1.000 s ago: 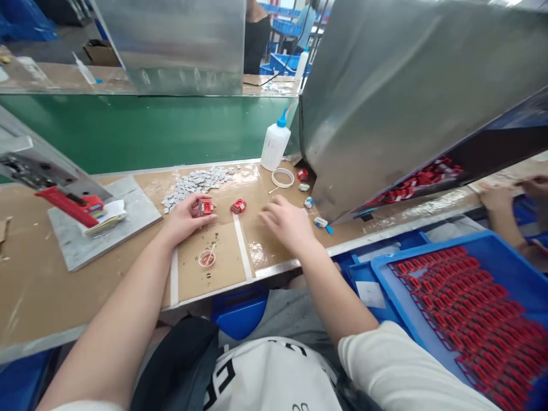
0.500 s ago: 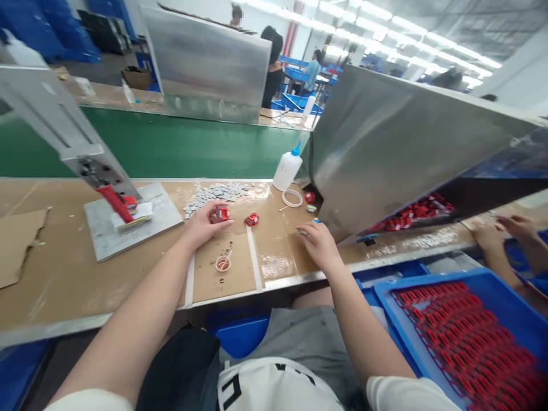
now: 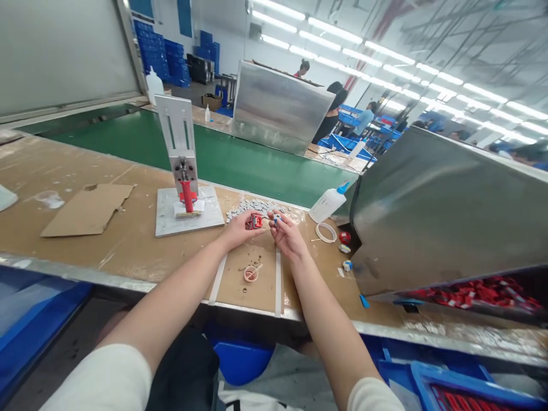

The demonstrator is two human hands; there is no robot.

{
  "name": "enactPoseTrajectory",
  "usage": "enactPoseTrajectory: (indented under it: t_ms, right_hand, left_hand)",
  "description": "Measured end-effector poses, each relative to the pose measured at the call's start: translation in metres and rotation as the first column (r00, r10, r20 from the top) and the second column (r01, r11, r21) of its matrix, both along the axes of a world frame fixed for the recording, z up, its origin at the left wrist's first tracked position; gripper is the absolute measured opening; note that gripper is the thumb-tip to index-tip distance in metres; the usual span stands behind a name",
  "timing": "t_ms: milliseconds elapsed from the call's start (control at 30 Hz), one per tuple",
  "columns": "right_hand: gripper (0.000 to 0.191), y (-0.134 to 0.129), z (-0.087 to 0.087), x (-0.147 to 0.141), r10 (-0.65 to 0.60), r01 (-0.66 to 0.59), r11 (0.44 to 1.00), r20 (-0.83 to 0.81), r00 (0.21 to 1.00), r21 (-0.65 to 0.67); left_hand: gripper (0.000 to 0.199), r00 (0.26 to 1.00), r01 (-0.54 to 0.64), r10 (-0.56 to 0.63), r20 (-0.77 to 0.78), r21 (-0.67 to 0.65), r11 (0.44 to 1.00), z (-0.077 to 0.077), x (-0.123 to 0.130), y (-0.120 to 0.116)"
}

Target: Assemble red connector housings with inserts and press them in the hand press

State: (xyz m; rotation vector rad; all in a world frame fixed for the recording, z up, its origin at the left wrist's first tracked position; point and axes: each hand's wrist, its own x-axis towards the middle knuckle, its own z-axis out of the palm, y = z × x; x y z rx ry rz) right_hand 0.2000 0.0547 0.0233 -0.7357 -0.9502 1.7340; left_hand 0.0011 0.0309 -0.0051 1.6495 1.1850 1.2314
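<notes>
My left hand (image 3: 240,229) is closed on a red part (image 3: 256,221) above the brown tabletop. Close beside it on the right, my right hand (image 3: 289,235) pinches a small blue and white piece (image 3: 276,218). Behind both hands lies a pile of small grey pieces (image 3: 257,206). Nearer the table edge stands a small cup (image 3: 250,274) with a stick in it and dark bits around it. A roll of white tape (image 3: 326,232) lies to the right, with small red, white and blue parts beyond it.
At left stands a hand press (image 3: 185,171) with a red handle on a grey plate. A white bottle (image 3: 327,204) with a blue tip leans near the green belt (image 3: 240,162). Metal panels rise behind and right; red parts (image 3: 483,292) lie beneath the right one.
The view has turned left. My right hand has moved from the table's right side up to my left hand, with the blue and white piece now visible in its fingers.
</notes>
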Motion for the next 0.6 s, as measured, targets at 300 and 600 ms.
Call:
enactPoseTrajectory:
  t_ms: [300,600]
  right_hand:
    - [0.04,0.0,-0.007,0.006,0.058,-0.058,0.998,-0.023,0.998,-0.032]
    - [0.051,-0.01,-0.012,0.004,-0.263,0.158,0.933,0.315,0.912,0.323]
  left_hand:
    - [0.056,0.996,-0.083,0.084,-0.019,0.036,0.996,-0.003,0.002,0.004]
    - [0.05,0.963,-0.146,0.158,-0.22,0.071,0.987,0.005,0.007,-0.004]
